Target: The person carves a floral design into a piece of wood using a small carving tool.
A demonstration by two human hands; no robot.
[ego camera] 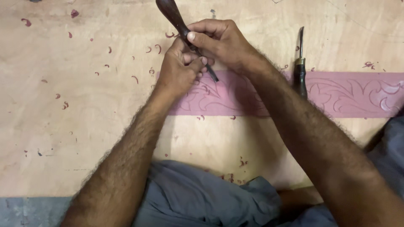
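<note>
Hands meet over the left part of a long pink wooden strip [336, 94] that lies across a pale plywood board [84, 126]. Both hands hold one carving chisel [181, 29]: its dark wooden handle points up and away, and its thin metal blade comes down to the strip, the tip touching the pink surface just below the fingers. The left hand [179, 69] has its fingers closed narrow around the blade, low, near the tip. The right hand [221, 42] wraps the shaft higher, the thumb laid flat along it. A second chisel [300, 67] with a dark handle lies untouched near the right forearm, partly on the strip. Small reddish shavings [63, 105] are scattered on the board.
</note>
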